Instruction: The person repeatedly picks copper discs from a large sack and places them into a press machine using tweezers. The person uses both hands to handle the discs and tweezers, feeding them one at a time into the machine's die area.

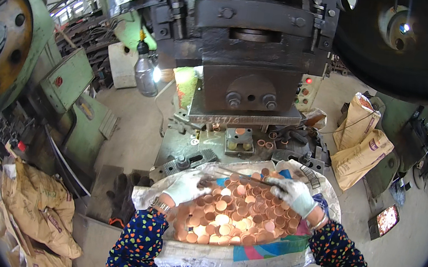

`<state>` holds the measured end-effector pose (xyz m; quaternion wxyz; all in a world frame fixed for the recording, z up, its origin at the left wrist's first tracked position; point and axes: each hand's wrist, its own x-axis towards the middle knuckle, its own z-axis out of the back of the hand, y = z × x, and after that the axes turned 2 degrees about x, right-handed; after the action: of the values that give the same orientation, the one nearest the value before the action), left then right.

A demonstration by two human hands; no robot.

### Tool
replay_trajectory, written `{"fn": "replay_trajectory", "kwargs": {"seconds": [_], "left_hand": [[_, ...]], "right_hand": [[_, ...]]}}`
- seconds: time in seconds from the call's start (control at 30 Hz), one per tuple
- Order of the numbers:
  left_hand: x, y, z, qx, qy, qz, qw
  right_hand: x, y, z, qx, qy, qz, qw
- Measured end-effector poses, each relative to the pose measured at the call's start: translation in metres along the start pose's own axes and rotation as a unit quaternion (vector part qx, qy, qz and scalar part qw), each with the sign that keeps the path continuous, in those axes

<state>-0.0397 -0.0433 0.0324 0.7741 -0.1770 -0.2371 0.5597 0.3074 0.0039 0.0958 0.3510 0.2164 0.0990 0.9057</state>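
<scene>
A heap of copper-coloured round discs [236, 212] lies in front of me in a white woven sack [183, 262] spread like a tray. My left hand [185, 186], in a pale glove, rests at the heap's left edge with its fingers apart, touching discs. My right hand [292, 194], gloved too, is over the heap's far right side. It is closed on long thin metal tweezers [246, 176], which point left across the back of the pile. Beyond the sack, a small metal die block [239, 139] sits on the press bed under the raised dark ram [250, 87].
Clamps [183, 163] and several copper rings [265, 143] lie on the press bed. A lit lamp bottle [146, 73] hangs at the left. Paper sacks stand on the floor at left [40, 202] and right [363, 153]. A green machine with a flywheel [1, 43] is at far left.
</scene>
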Motion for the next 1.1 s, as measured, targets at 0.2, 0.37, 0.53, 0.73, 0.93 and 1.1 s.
{"fn": "replay_trajectory", "kwargs": {"seconds": [0.2,0.37,0.53,0.73,0.93,1.1], "left_hand": [[-0.059,0.01,-0.011,0.129,-0.003,0.048,0.991],[-0.057,0.013,-0.015,0.108,-0.021,0.097,0.989],[-0.058,0.013,-0.013,0.051,-0.056,0.13,0.989],[-0.057,0.012,-0.008,-0.046,-0.029,0.192,0.98],[-0.054,0.02,-0.009,-0.204,-0.078,0.183,0.958],[-0.051,0.027,-0.013,-0.28,-0.074,0.161,0.944]], "right_hand": [[-0.055,0.039,-0.025,0.188,0.099,-0.116,0.97],[-0.077,0.045,-0.032,0.219,0.08,-0.115,0.966],[-0.083,0.044,-0.035,0.28,0.063,-0.192,0.939],[-0.085,0.037,-0.046,0.283,0.059,-0.205,0.935],[-0.085,0.032,-0.05,0.351,0.058,-0.192,0.915],[-0.088,0.038,-0.042,0.458,-0.003,-0.207,0.865]]}}
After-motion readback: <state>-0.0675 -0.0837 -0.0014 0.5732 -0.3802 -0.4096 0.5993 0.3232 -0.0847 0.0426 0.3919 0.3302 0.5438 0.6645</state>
